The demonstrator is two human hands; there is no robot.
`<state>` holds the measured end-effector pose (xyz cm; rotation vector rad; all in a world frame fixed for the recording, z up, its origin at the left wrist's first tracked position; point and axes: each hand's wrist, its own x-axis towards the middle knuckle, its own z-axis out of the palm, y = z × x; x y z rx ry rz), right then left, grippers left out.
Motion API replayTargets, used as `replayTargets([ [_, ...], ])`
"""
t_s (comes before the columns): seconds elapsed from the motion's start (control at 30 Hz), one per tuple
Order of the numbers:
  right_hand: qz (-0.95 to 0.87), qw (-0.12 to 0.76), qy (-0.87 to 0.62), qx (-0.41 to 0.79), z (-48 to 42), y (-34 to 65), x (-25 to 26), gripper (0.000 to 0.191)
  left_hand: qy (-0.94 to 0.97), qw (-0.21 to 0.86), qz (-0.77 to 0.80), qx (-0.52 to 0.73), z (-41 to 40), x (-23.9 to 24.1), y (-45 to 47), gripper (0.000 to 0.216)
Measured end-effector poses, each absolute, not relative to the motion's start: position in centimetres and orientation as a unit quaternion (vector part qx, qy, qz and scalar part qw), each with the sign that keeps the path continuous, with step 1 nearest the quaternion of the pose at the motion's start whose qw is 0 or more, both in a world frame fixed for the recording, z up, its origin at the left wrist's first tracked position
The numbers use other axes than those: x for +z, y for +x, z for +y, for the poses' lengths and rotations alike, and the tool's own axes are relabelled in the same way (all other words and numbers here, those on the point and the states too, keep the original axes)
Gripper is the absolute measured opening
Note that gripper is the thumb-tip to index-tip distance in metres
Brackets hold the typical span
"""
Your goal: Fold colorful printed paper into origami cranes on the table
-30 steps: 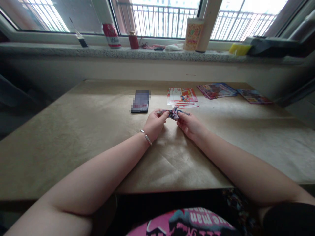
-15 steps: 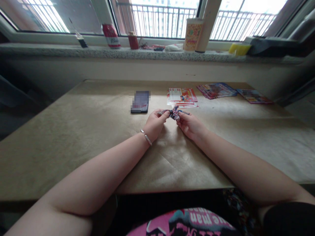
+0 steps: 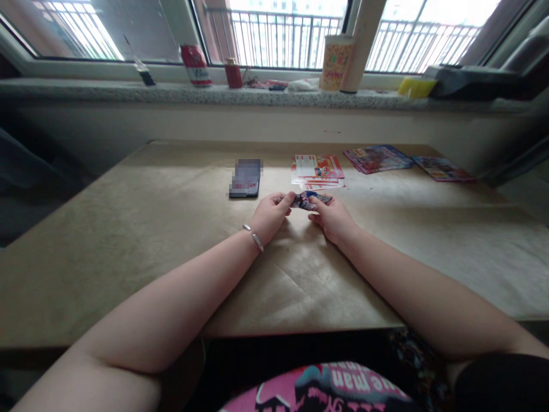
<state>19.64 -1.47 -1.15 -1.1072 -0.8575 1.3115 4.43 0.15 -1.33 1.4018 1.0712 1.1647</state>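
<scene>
- On the brown paper-covered table [image 3: 128,229], L of centre: dark flat phone [image 3: 245,178], untouched.
- Left hand [image 3: 269,216]: fingertips pinched shut on L end of small folded multicoloured paper piece [image 3: 307,200], just above tabletop.
- Right hand [image 3: 332,217]: pinches R end.
- Piece looks part-folded; red-and-white printed sheets [image 3: 317,167] behind lie flat, unfolded.

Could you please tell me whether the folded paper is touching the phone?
Apart. The head view shows a strip of bare table between the phone and the folded paper.

bright window [image 3: 274,34] backlight, dim interior, warped edges
</scene>
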Motion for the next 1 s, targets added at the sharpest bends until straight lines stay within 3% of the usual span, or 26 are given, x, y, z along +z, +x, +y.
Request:
replayTargets([
  [0.2,-0.367,0.565,-0.456,0.581,-1.52,19.65,-0.78,0.027,0.55,0.526,0.409,0.504,0.06,-1.23,4.74,0.052],
  [0.47,-0.287,0.539,-0.389,0.69,-1.51,20.24,-0.35,0.014,0.418,0.67,0.311,0.529,-0.02,-0.84,4.95,0.035],
  [1.0,-0.285,0.509,-0.343,0.736,-0.96,20.33,-0.52,0.019,0.385,0.688,0.335,0.516,0.25,-0.71,4.92,0.023],
])
